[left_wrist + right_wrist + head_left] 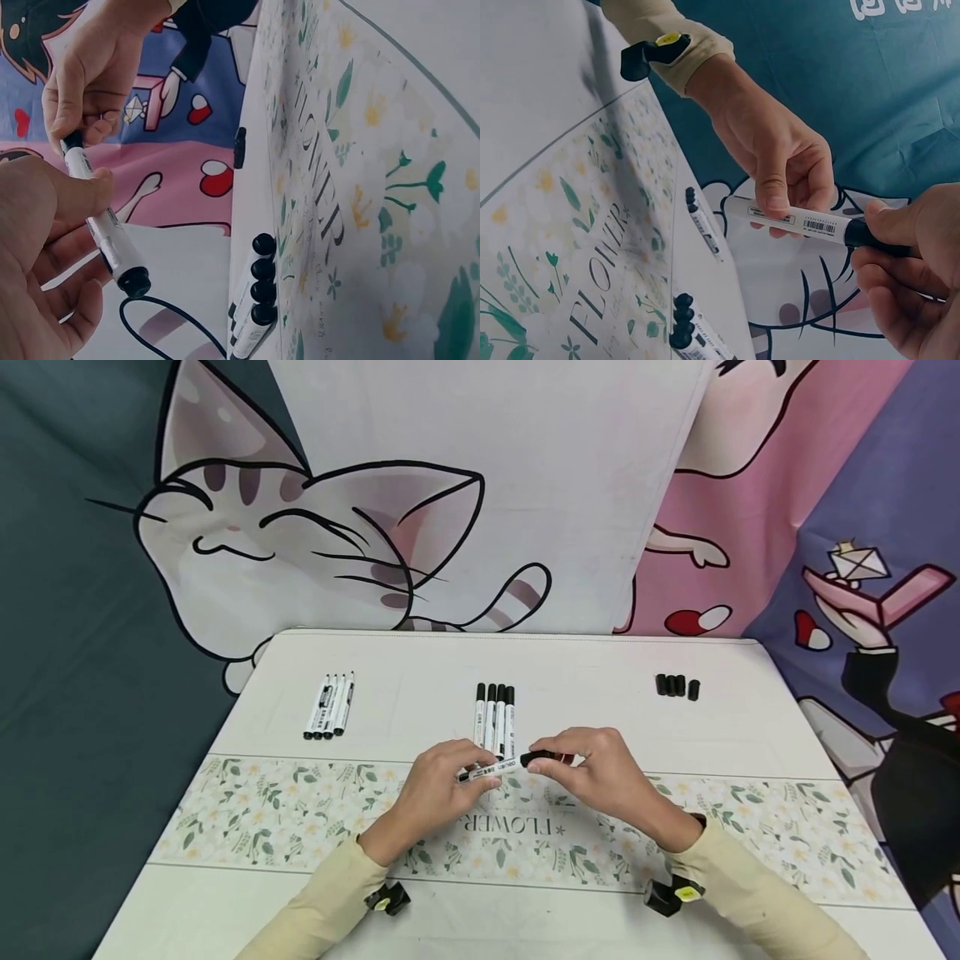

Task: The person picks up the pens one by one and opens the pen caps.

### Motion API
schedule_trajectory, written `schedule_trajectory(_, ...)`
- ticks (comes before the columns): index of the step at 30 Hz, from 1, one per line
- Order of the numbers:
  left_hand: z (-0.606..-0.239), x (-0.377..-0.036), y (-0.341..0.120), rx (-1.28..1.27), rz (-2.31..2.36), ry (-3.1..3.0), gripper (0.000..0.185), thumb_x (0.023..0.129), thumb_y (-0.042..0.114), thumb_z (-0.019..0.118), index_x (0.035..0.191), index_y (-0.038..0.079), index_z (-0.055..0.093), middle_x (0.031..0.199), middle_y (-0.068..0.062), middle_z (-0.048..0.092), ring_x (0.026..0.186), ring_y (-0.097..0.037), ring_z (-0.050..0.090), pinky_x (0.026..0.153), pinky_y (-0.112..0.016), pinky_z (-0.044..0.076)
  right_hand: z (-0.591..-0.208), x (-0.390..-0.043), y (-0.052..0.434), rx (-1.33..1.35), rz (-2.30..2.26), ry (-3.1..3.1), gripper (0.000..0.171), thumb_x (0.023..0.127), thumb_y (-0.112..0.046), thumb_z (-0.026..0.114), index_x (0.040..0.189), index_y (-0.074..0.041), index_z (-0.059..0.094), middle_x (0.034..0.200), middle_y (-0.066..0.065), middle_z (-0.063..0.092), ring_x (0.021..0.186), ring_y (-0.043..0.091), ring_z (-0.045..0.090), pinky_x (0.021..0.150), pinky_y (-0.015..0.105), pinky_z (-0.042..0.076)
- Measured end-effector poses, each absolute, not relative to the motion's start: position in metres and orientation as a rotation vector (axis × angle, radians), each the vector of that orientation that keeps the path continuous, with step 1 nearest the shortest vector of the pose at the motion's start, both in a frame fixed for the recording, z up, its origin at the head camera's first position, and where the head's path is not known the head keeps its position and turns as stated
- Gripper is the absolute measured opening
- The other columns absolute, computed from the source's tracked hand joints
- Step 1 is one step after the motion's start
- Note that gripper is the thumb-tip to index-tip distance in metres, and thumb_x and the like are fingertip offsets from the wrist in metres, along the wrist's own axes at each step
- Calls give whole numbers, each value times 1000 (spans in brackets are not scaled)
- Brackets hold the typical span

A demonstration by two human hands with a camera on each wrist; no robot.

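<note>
Between both hands a white marker (498,768) with a black cap is held sideways above the table's flowered strip. My left hand (447,779) pinches its white barrel between thumb and fingers. My right hand (596,771) grips the black cap (861,234) at the other end. In the left wrist view the marker's black tail end (135,282) points toward the camera. Just behind the held marker, several capped markers (495,718) lie side by side on the white tabletop.
Several uncapped markers (330,706) lie in a row at the back left, tips away from me. Loose black caps (677,686) sit in a row at the back right. A cartoon cat curtain (585,510) hangs behind the table (577,668).
</note>
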State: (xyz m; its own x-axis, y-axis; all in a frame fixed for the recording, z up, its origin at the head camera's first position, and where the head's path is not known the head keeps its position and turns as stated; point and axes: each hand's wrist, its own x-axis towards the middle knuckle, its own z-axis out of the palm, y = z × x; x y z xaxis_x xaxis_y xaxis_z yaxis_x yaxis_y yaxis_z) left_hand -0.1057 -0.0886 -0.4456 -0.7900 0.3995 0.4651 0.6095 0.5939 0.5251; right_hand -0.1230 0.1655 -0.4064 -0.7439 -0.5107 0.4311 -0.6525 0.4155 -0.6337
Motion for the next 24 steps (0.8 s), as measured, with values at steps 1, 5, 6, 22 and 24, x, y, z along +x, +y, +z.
schedule_trajectory(1, -446, -106, -88, -826, -1001, -2530, 23, 82, 20, 87, 101, 12, 78, 89, 5, 73, 76, -9, 60, 68, -27, 51, -407, -123, 166, 1033, 1230, -2493, 14, 87, -18, 83, 101, -20, 82, 92, -9, 77, 74, 1, 64, 60, 22, 52)
schedule_trajectory(5, -446, -107, -88, -847, -1014, -2522, 22, 82, 20, 87, 100, 11, 79, 89, 4, 73, 75, -9, 61, 69, -27, 51, -408, -123, 166, 1033, 1212, -2477, 15, 86, -18, 84, 101, -18, 83, 91, -7, 78, 76, 3, 68, 60, 22, 52)
schedule_trajectory(6, -446, -107, -88, -855, -1014, -2520, 22, 81, 19, 87, 100, 10, 79, 88, 4, 73, 75, -9, 61, 69, -27, 51, -408, -123, 167, 1037, 1209, -2475, 15, 85, -18, 84, 101, -18, 83, 91, -7, 78, 77, 3, 69, 60, 22, 53)
schedule_trajectory(22, -448, -108, -93, -926, -1069, -2524, 22, 87, 21, 83, 106, 10, 80, 95, 2, 76, 84, -9, 68, 76, -30, 57, -409, -125, 171, 1139, 1118, -2438, 21, 84, -16, 85, 105, -18, 81, 93, -9, 76, 84, 4, 68, 66, 22, 54)
schedule_trajectory(24, -449, -108, -93, -917, -1053, -2536, 23, 87, 22, 83, 106, 11, 79, 96, 3, 76, 84, -8, 67, 75, -29, 56, -408, -124, 172, 1128, 1090, -2463, 21, 85, -17, 85, 105, -19, 80, 94, -9, 76, 86, 5, 68, 65, 24, 54)
